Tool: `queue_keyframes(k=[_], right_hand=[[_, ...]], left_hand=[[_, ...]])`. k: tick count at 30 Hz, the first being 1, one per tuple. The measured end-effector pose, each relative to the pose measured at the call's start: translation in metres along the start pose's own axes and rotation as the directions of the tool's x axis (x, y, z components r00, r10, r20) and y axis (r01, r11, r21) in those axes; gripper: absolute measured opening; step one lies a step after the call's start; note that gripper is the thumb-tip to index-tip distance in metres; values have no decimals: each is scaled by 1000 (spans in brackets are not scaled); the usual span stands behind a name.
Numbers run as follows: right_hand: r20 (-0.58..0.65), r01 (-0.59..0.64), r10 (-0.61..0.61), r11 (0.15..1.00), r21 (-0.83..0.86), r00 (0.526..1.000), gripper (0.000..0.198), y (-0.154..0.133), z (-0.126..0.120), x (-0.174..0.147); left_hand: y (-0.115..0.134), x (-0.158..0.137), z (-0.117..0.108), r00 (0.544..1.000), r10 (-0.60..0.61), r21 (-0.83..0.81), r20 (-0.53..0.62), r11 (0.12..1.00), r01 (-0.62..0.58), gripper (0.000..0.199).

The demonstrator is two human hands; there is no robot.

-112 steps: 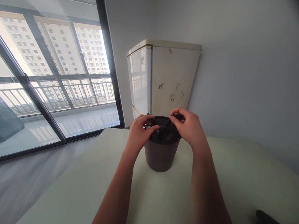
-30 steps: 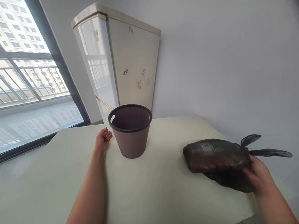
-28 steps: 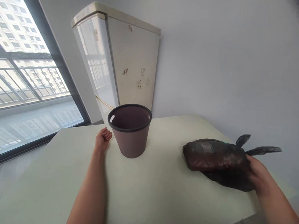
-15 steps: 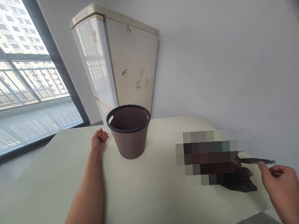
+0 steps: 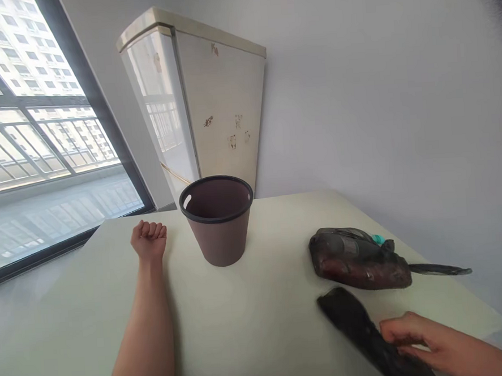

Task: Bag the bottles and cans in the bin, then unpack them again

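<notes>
My right hand point(image 5: 407, 334) pinches a black, limp, folded piece that looks like a plastic bag point(image 5: 355, 323), at the lower right over the table. Just beyond it lies a dark, see-through plastic bag point(image 5: 361, 259) with dark red contents and a teal bit at its back; a twisted black strip sticks out to its right. On the left, my left hand point(image 5: 149, 238) rests on the table as a fist, with nothing seen in it. A brown waste bin point(image 5: 221, 241) with a black rim stands upright to the right of that fist, apart from it.
The pale green table point(image 5: 268, 334) spreads under everything, its right edge near my right arm. Behind the bin stands a worn white fridge point(image 5: 223, 93). A grey wall point(image 5: 369, 101) rises at the back right, and a black-framed window point(image 5: 48, 138) is at the left.
My right hand has moved left and nearer to me, drawing the black folded bag away from the dark bag. My left fist has shifted a little left, away from the bin.
</notes>
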State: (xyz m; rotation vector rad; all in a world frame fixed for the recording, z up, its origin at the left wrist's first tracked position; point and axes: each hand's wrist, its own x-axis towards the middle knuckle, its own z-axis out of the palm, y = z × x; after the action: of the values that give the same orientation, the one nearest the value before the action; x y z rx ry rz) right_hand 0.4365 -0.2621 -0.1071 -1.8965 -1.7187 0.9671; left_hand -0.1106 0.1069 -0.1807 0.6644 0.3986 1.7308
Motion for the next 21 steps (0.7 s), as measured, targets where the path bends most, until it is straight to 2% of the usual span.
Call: queue_keyframes(k=[2, 3, 4, 5, 7, 8, 10, 13, 15, 17, 18, 19, 21], right_hand=[[194, 78, -82, 997, 29, 978, 33, -21, -2, 5], [228, 126, -146, 987, 100, 963, 34, -33, -3, 11], [187, 165, -202, 966, 197, 961, 35, -47, -3, 18], [92, 191, -230, 930, 313, 969, 37, -63, -3, 28], [-133, 216, -171, 827, 519, 976, 36, -97, -3, 48], [-206, 242, -146, 770, 591, 968, 33, -115, -4, 59], [-299, 320, -152, 673, 667, 942, 31, -152, -9, 80], [-423, 431, -163, 594, 679, 891, 33, -202, -16, 108], [-491, 494, -171, 562, 663, 854, 32, -230, -14, 124], [-546, 563, -207, 525, 639, 812, 28, -253, -6, 138], [-570, 599, -232, 503, 623, 788, 26, -264, 0, 144], [-588, 631, -260, 484, 607, 766, 25, -272, 6, 148], [-609, 677, -311, 459, 575, 729, 27, -286, 21, 155]], left_hand=[[4, -4, 0, 998, 55, -4, -12, 998, -55, 56], [7, -5, 0, 997, 75, -1, -16, 997, -75, 56], [10, -7, 1, 996, 91, 1, -18, 996, -91, 56], [15, -8, 4, 995, 103, 4, -15, 995, -103, 56], [30, -9, 15, 992, 125, 19, 3, 992, -125, 58], [40, -10, 25, 991, 133, 38, 18, 990, -134, 59], [63, -13, 56, 985, 163, 94, 54, 981, -168, 60], [95, -33, 123, 973, 173, 289, 155, 934, -212, 54], [107, -57, 171, 922, 344, 448, 180, 806, -388, 54], [106, -85, 214, 868, 446, 584, 219, 653, -483, 51], [103, -99, 231, 860, 441, 651, 256, 579, -491, 48], [97, -112, 245, 874, 377, 716, 307, 513, -473, 43], [83, -133, 266, 906, 149, 795, 397, 437, -420, 23]])
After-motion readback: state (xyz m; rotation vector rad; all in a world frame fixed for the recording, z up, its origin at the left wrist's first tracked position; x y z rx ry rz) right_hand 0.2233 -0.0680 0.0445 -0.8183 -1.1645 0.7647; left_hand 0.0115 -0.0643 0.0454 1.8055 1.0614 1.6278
